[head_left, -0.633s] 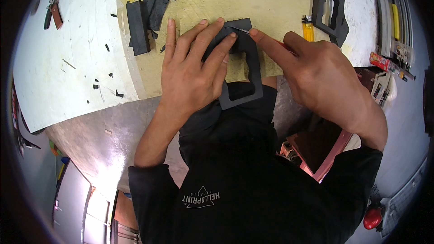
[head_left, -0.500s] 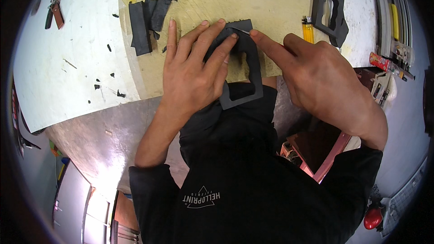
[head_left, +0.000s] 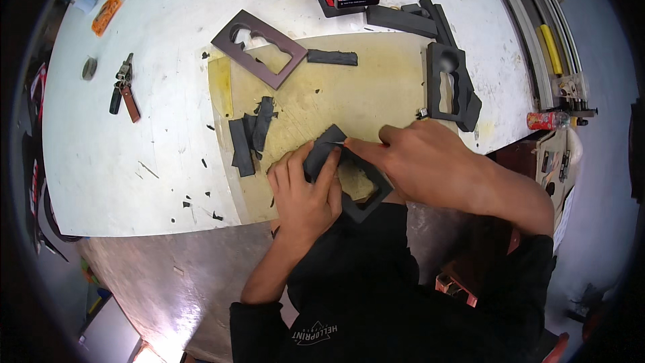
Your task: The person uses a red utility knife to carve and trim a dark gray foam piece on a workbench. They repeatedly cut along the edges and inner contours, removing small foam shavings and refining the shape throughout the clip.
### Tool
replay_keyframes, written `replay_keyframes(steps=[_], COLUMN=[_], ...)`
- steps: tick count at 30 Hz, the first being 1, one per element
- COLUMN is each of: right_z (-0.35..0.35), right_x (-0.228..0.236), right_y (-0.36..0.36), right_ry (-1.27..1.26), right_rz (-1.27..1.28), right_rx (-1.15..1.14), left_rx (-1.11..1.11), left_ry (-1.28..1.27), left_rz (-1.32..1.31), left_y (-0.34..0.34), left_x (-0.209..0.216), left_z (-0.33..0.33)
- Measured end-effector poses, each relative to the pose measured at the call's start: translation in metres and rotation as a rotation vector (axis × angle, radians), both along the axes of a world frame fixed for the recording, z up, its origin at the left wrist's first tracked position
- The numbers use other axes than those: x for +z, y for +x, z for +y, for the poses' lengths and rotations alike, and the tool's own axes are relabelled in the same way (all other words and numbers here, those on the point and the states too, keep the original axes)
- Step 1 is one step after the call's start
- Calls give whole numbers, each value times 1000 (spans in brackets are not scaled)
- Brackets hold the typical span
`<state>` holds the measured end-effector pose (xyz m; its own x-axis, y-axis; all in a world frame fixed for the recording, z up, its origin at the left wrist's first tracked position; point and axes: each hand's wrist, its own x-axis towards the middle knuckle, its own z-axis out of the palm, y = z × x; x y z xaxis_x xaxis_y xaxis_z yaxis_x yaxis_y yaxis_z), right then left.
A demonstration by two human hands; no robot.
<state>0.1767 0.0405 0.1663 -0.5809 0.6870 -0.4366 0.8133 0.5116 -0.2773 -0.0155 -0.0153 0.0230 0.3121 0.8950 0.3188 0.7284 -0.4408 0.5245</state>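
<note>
Pliers with red-brown handles [head_left: 124,87] lie far left on the white round-edged surface [head_left: 154,134], well apart from the work. Next, right of them, dark foam offcut strips [head_left: 250,134] sit on the yellowish cutting board [head_left: 349,91], with small black crumbs scattered just off its left edge. Above them a dark brown rectangular template frame with a shaped cut-out [head_left: 259,47] straddles the board's upper left corner. Left hand [head_left: 306,191]: fingers spread and pressed flat, clamped down on the black foam frame piece [head_left: 349,185], which lies at the near edge of the board, partly overhanging toward the body. Right hand [head_left: 420,161]: fingers drawn together around something thin, apparently a blade, at the frame's upper edge; the tool itself is too small to identify, so the grip is closed but on what I cannot tell for certain. Further right, a finished-looking black foam frame block [head_left: 451,87] stands at the board's right edge, and a red spray-type can [head_left: 547,119] lies near the surface's rim. Judgement on technique: trimming of this kind goes best with the left palm holding the foam dead flat, fingertips kept behind the cutting line, and the blade drawn in one shallow steady pass rather than sawed. Risk noted: the overhanging portion is unsupported and could flex; sliding the piece fully onto the board would give a cleaner edge.
</note>
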Motion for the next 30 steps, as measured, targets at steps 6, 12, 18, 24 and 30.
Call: replay_keyframes(steps=[6,12,18,24,30], right_z=[4,-5,-15,-22,-26], right_x=[-15,-19,-20,-15,-20], right_y=[3,-3,-3,-12,-13], right_ry=[56,106,57,75,82], right_rz=[-15,-36,-64,-110,-72], right_rx=[60,32,24,53,33], left_rx=[-27,-50,-45,-19,-10], left_ry=[-28,85,114,166,144], left_rz=[72,66,37,-30,-49], left_y=[-7,-9,-6,-3,-5], left_x=[5,-12,-15,-21,-21], left_z=[4,9,9,11,11])
